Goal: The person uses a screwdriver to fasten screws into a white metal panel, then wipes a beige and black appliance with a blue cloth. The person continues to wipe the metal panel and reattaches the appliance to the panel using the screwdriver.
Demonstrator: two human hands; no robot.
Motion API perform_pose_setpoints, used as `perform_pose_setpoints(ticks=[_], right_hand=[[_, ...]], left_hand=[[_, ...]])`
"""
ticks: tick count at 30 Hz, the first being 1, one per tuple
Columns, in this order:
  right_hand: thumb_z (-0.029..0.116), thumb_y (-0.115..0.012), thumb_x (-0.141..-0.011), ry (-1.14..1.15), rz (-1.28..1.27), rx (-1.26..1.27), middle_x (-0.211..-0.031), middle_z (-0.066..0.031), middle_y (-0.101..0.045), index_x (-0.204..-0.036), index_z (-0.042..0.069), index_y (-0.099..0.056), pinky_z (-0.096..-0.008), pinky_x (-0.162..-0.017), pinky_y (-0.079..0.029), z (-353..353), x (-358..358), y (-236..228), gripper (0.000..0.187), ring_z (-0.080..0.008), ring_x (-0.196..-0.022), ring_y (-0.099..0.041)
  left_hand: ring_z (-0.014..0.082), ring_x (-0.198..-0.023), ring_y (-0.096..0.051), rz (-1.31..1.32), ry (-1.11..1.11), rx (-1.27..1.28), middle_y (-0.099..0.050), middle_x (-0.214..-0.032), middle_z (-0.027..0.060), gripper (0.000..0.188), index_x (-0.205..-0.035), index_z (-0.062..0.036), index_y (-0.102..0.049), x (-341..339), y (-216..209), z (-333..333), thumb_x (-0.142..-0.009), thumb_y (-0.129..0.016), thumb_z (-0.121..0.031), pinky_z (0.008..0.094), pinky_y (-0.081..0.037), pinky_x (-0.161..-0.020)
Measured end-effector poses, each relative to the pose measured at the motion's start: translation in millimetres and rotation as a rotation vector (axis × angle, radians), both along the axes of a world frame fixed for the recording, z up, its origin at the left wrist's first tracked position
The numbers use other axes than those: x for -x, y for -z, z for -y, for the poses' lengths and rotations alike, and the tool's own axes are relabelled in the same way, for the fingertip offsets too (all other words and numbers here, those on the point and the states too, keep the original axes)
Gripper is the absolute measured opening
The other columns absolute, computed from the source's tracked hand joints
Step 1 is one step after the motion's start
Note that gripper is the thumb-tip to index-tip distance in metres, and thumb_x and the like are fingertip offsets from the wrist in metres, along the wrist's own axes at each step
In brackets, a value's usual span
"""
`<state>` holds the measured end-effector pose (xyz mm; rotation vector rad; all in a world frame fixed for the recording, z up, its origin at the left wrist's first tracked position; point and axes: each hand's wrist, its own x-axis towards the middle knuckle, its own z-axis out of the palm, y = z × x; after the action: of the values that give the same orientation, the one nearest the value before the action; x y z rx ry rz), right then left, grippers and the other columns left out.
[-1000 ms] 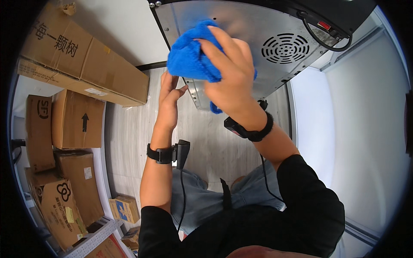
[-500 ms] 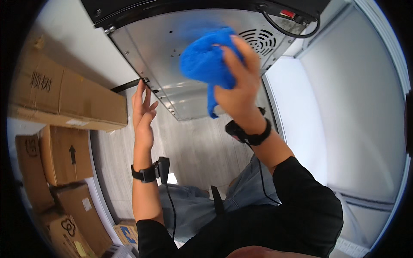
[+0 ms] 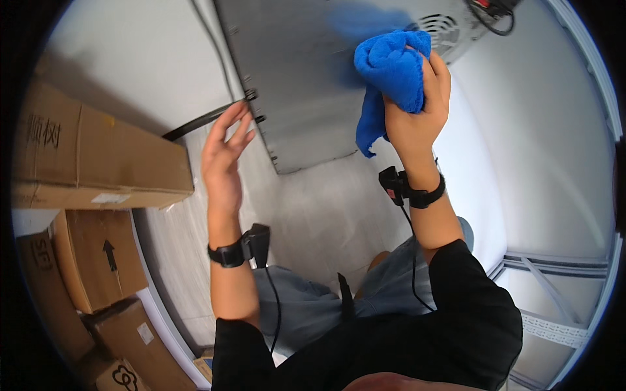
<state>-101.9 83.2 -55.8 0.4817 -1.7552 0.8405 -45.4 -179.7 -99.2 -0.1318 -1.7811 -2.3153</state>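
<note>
At upper right, the right hand (image 3: pixel 420 120) grips a fuzzy blue cloth (image 3: pixel 391 65), probably bunched for firmer hold. At upper left, the loosely spread left hand (image 3: pixel 223 156) is beside a flat grey metal panel (image 3: pixel 303 91), perhaps for steadying.

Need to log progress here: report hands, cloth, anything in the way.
Right hand gripping bunched cloth in front of panel. Left hand empty, near panel's left edge. Cable at upper right, apart from cloth.

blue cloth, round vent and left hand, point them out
Blue cloth (image 3: pixel 393 68): head view, middle of its bunched folds.
Round vent (image 3: pixel 442 31): head view, its slotted face.
Left hand (image 3: pixel 222 158): head view, middle of the hand.
</note>
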Motion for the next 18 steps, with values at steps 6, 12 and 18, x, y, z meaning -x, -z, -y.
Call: perform_pose_setpoints(ticks=[6, 12, 18], right_hand=[[-0.01, -0.064, -0.051, -0.114, 0.033, -0.196, -0.123, -0.0173, -0.057, -0.106, 0.006, -0.068, -0.0416, -0.088, -0.047, 69.6, -18.7, 14.5, 0.058, -0.0372, -0.104, -0.056], [-0.005, -0.071, -0.052, -0.228, 0.121, -0.314, -0.125, -0.0135, -0.055, -0.106, 0.011, -0.068, -0.0426, -0.084, -0.045, 96.4, -27.6, 35.1, 0.056, -0.0355, -0.105, -0.056], [0.001, -0.076, -0.057, -0.199, 0.116, -0.365, -0.128, -0.0115, -0.053, -0.11, 0.015, -0.066, -0.0411, -0.083, -0.042, 82.0, -20.6, 64.3, 0.056, -0.0331, -0.107, -0.054]], left_hand=[[0.0259, -0.131, -0.049, 0.035, 0.048, -0.066, -0.052, -0.137, 0.0153, 0.058, -0.134, 0.0028, -0.051, 0.1, -5.5, 2.0, -0.078, -0.043, -0.007, 0.038, -0.04, -0.104], [0.0202, -0.121, -0.053, 0.026, -0.016, -0.088, -0.058, -0.13, 0.0113, 0.048, -0.131, 0.0018, -0.055, 7.2, -7.8, 4.7, -0.084, -0.045, 0.0, 0.033, -0.039, -0.103], [0.0182, -0.123, -0.052, 0.048, -0.152, -0.017, -0.057, -0.131, 0.0104, 0.046, -0.134, -0.0001, -0.052, 4.1, -13.6, -10.9, -0.089, -0.048, -0.011, 0.0333, -0.041, -0.099]])
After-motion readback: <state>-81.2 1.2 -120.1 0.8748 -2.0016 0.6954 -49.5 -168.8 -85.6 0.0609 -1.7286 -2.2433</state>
